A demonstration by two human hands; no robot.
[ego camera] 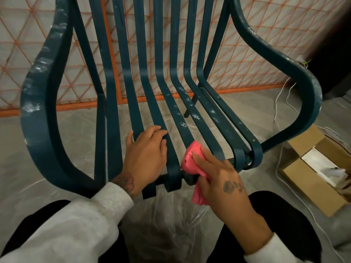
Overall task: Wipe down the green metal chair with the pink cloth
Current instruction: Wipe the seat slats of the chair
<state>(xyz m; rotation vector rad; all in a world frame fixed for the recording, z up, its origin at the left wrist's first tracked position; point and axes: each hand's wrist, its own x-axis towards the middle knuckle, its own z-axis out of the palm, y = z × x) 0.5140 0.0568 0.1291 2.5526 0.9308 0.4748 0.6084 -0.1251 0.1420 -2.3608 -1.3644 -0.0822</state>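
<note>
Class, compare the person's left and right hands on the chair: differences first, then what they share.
The left hand holds nothing and rests on slats of the chair; the right hand holds the pink cloth against a slat's front end. The left hand lies further up the seat than the right hand. Both are tattooed.

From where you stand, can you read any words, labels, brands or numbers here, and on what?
None can be read: the chair, the pink cloth and the cardboard box show no print.
The mark on the right hand is too blurred to read.
</note>
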